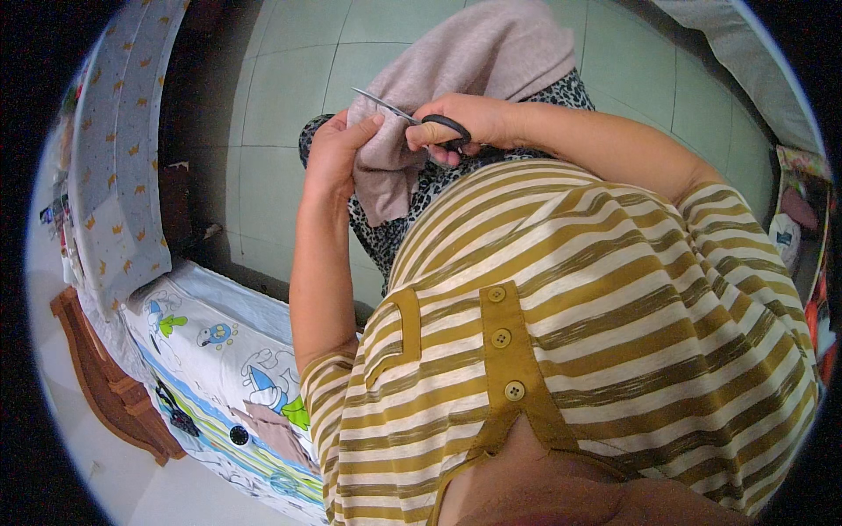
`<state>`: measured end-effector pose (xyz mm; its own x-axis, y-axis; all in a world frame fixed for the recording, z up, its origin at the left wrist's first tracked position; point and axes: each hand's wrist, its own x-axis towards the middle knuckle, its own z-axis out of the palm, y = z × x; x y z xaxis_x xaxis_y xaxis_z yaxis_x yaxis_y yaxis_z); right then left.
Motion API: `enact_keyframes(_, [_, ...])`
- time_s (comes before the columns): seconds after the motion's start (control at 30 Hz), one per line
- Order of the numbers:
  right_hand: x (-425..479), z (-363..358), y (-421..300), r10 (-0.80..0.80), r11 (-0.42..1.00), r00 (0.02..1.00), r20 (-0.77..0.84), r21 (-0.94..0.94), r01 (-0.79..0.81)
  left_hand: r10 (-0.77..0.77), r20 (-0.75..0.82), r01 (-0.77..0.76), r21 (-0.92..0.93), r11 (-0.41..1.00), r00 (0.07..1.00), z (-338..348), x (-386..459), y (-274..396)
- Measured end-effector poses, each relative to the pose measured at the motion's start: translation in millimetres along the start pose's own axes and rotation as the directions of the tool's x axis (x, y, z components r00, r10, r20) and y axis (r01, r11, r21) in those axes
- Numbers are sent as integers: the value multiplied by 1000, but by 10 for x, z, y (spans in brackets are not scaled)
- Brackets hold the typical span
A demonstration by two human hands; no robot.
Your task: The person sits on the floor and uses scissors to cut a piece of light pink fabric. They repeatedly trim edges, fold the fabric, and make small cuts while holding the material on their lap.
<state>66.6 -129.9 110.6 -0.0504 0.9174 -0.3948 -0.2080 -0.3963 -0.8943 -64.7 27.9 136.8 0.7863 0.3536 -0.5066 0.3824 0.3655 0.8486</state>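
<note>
My right hand (460, 125) grips scissors (448, 122) by their black handles. The metal blades point up and to the left, over a pinkish-beige cloth (473, 49). My left hand (339, 148) pinches a fold of that cloth between thumb and fingers, just below the blades. The cloth drapes over my lap, on black-and-grey spotted fabric (566, 92), and its lower end hangs beneath my left hand. Whether the blades are biting into the cloth cannot be made out.
Left of me is a bed with a cartoon-print sheet (217, 335). On it lie a brown cloth piece (276, 430), a round black object (239, 434) and a small dark item (179, 421). A crown-print cloth (125, 164) hangs beyond. Pale tiles (283, 85) cover the floor.
</note>
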Motion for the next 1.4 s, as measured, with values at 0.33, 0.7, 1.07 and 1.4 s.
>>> enact_keyframes(0.33, [-7,-30,-51,-7,1000,1000,13,-10,7,39,30,-41,77,996,999,49,-18,-4])
enact_keyframes(0.7, [-7,-1,-10,-44,998,998,-38,-43,42,95,-84,-98,-27,995,992,8,-18,-102])
enact_keyframes(1.07, [42,-27,5,-53,993,998,-30,-104,50,102,-40,-102,3,995,994,122,-68,-171])
enact_keyframes(1.4, [34,-20,-25,0,986,999,-44,-167,-8,68,46,-74,154,985,997,105,-121,-135])
